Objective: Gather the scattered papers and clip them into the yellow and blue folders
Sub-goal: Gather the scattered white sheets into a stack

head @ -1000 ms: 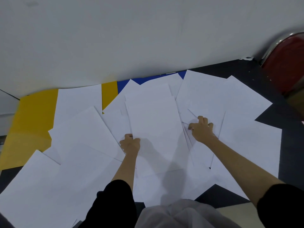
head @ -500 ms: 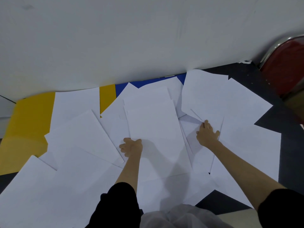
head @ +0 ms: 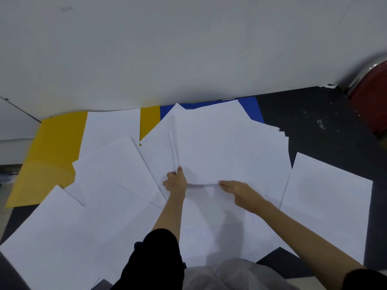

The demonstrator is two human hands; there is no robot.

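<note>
Several white sheets are drawn into a fanned paper stack [head: 226, 151] in the middle of the dark table [head: 310, 122]. My left hand [head: 176, 183] pinches the stack's lower left corner, thumb on top. My right hand [head: 236, 190] holds the stack's lower edge, its fingers hidden under the sheets and blurred. More loose sheets [head: 109, 164] lie to the left and one sheet [head: 326, 201] to the right. The yellow folder [head: 54, 155] lies at the left, partly under paper. Only a strip of the blue folder [head: 252, 108] shows behind the stack.
A white wall [head: 188, 49] rises right behind the table. A red chair with a metal frame [head: 370, 97] stands at the far right. Bare dark tabletop shows at the back right. My black sleeves and light trousers fill the bottom edge.
My right hand has swept the right-hand sheets leftwards onto the middle pile and come close to my left hand. Dark tabletop and more of the blue folder now show at the right.
</note>
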